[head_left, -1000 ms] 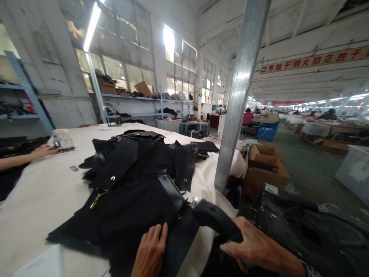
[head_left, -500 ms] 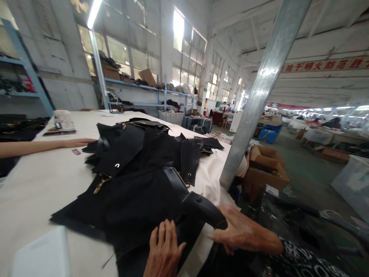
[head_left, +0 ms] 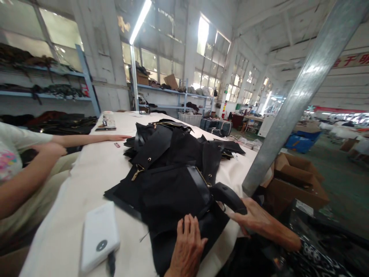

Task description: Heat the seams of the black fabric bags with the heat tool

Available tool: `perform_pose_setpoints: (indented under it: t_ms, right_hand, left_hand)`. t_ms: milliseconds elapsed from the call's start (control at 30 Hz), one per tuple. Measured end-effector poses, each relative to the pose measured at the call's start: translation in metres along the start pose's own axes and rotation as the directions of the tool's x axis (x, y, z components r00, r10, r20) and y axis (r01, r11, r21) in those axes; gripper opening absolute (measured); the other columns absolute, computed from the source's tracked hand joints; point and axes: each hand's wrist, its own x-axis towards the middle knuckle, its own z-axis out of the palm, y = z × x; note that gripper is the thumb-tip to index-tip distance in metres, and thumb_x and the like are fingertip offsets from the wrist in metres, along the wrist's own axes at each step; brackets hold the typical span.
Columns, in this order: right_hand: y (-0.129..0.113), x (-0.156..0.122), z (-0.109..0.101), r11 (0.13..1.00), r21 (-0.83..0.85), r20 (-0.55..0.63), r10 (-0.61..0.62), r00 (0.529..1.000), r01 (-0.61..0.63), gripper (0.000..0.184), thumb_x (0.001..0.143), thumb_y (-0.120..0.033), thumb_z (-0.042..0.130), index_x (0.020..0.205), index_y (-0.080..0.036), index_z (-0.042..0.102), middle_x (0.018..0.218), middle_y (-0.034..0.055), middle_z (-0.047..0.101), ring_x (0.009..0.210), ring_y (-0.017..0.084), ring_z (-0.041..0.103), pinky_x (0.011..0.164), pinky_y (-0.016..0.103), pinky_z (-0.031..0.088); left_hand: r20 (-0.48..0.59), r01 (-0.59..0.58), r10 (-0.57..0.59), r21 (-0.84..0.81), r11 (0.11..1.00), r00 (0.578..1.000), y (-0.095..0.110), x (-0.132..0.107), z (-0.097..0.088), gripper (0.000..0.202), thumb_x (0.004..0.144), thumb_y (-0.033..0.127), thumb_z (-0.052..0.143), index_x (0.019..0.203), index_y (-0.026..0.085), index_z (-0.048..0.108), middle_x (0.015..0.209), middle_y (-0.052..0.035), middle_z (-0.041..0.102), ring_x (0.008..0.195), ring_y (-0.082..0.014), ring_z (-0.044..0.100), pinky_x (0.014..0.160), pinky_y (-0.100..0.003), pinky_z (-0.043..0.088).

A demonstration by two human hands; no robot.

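Note:
A pile of black fabric bag pieces with straps and gold metal fittings lies on a table covered in cream cloth. My left hand lies flat, fingers together, on the nearest black piece. To its right, my right hand is closed around a black leather strap that rises from that same piece at the table's edge.
A white power bank with a cable lies near the front left. Another person's arms reach across the table from the left. A slanted metal post, open cardboard boxes and blue shelves stand beyond.
The view has swung left, bringing the other person and the power bank into sight. My left hand slid further onto the black piece; my right hand keeps its hold on the strap.

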Motion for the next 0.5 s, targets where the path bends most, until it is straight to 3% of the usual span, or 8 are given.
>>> perform_pose_setpoints:
  t_ms: [133, 267, 367, 500]
  right_hand:
    - [-0.005, -0.017, -0.009, 0.993, 0.103, -0.028, -0.051, 0.998, 0.053, 0.030, 0.085, -0.041, 0.054, 0.090, -0.012, 0.056, 0.052, -0.0033, 0.053, 0.044, 0.010, 0.051, 0.042, 0.018, 0.042]
    - [-0.003, -0.043, 0.002, 0.980, 0.184, 0.016, -0.074, 0.997, 0.070, 0.031, 0.084, -0.040, 0.057, 0.095, -0.011, 0.055, 0.056, -0.0040, 0.051, 0.046, 0.010, 0.052, 0.042, 0.016, 0.041]
    - [0.001, -0.062, 0.012, 0.977, 0.204, 0.015, -0.073, 0.997, 0.068, 0.026, 0.082, -0.037, 0.057, 0.090, -0.012, 0.054, 0.059, -0.0043, 0.049, 0.048, 0.009, 0.053, 0.043, 0.015, 0.040]
    - [-0.001, -0.080, 0.016, 0.985, 0.163, -0.030, -0.054, 0.998, 0.058, 0.028, 0.082, -0.034, 0.056, 0.097, -0.011, 0.055, 0.067, -0.0025, 0.052, 0.052, 0.009, 0.054, 0.045, 0.015, 0.042]
  left_hand:
    - [-0.080, -0.046, 0.049, 0.043, 0.998, 0.996, -0.004, 0.001, 0.003, 0.051, 0.078, 0.045, 0.061, 0.108, 0.004, 0.067, 0.110, -0.0204, 0.064, 0.106, -0.0335, 0.056, 0.089, -0.048, 0.046]
    - [-0.099, -0.128, 0.136, 0.075, 0.989, 0.986, -0.008, 0.000, 0.007, 0.061, 0.077, 0.055, 0.057, 0.109, 0.004, 0.066, 0.110, -0.0206, 0.064, 0.104, -0.0327, 0.057, 0.086, -0.046, 0.047]
    - [-0.124, -0.105, 0.107, 0.023, 0.994, 0.986, -0.009, -0.001, 0.010, 0.069, 0.076, 0.063, 0.052, 0.108, 0.005, 0.067, 0.108, -0.0200, 0.066, 0.102, -0.0324, 0.058, 0.085, -0.046, 0.047]
    - [-0.112, -0.116, 0.114, -0.016, 0.993, 0.987, -0.010, -0.001, 0.012, 0.074, 0.074, 0.067, 0.048, 0.109, 0.005, 0.067, 0.109, -0.0205, 0.066, 0.103, -0.0326, 0.058, 0.084, -0.047, 0.046]
